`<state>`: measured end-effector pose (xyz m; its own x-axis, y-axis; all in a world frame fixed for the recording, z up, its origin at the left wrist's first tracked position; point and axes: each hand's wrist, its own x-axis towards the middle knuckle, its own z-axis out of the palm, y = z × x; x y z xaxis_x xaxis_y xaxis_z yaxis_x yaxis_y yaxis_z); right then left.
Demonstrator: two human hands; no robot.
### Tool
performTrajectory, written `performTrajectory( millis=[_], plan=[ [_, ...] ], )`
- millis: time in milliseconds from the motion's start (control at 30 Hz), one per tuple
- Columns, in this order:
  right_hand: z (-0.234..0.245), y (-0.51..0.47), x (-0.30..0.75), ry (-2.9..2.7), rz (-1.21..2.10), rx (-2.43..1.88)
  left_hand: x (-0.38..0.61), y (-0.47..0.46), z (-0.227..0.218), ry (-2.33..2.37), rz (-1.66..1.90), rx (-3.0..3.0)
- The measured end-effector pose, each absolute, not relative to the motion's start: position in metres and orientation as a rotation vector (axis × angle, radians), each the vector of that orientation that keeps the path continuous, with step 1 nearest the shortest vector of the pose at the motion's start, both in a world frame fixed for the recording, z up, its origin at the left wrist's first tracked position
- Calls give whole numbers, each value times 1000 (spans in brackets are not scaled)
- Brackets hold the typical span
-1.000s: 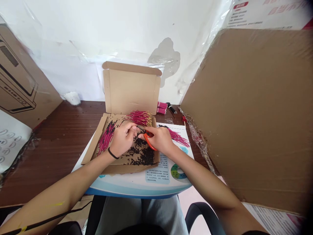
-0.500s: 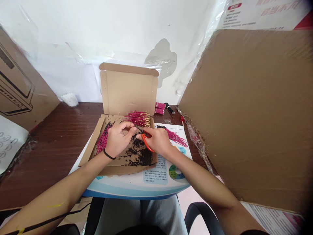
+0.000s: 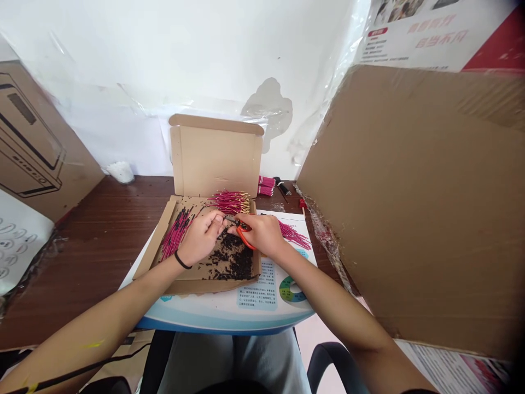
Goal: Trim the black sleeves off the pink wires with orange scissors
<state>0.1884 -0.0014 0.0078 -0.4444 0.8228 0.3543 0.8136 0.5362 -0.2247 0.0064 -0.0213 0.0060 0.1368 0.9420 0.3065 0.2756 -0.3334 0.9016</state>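
Over an open, shallow cardboard box, both hands are close together. My left hand is closed in a pinch on a thin wire, only part of which shows past the fingers. My right hand grips orange-handled cutters, with their dark jaws pointing at the left fingertips. Magenta wires with black ends lie along the box's left side. A pile of magenta wires with gold-coloured tips lies at its back. Black cut bits are scattered over the box floor below my hands.
Right of the box, more magenta wires rest on a printed sheet. Tied magenta bundles and a black bundle lie behind. A large cardboard panel stands at the right, a carton at the left.
My left fingers have curled closer together, and a thin wire now shows to their left. The cutters' jaws are more visible beside the left fingertips. The camera view has tilted slightly upward.
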Motion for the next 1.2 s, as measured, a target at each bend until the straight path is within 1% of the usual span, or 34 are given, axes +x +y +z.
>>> performTrajectory(
  millis=[133, 267, 300, 367, 467, 500, 533, 600, 700, 767, 1000, 1100, 1200],
  plan=[
    [10, 3, 192, -2425, -39, -1280, 7, -19, 7, 838, 1119, 1361],
    [13, 10, 196, -2349, -62, -1368, 7, -19, 11, 614, 1031, 1163],
    [13, 11, 196, -2288, -12, -1392, 6, -19, 11, 600, 1008, 1149],
    [12, 12, 195, -2133, 188, -1374, 5, -18, 11, 655, 989, 1148],
    [7, 10, 191, -1940, 571, -1162, 5, -15, 7, 854, 990, 1186],
    [5, 9, 189, -1923, 632, -1074, 5, -14, 6, 906, 981, 1196],
    [2, 8, 187, -1906, 615, -997, 5, -14, 5, 938, 970, 1196],
    [-4, 6, 185, -1975, 456, -886, 6, -12, 2, 1007, 959, 1219],
    [-11, 7, 182, -1990, 272, -821, 6, -11, 1, 1094, 918, 1310],
    [-12, 7, 181, -1980, 220, -785, 4, -9, 2, 1168, 848, 1446],
    [-8, 8, 182, -2087, 334, -764, -12, -6, 21, 1308, 640, 2176],
    [-10, 7, 181, -2105, 358, -766, -15, -4, 27, 1290, 527, 2293],
    [-13, 5, 175, -2182, 329, -714, -17, -3, 30, 1266, 348, 2291]
  ],
)
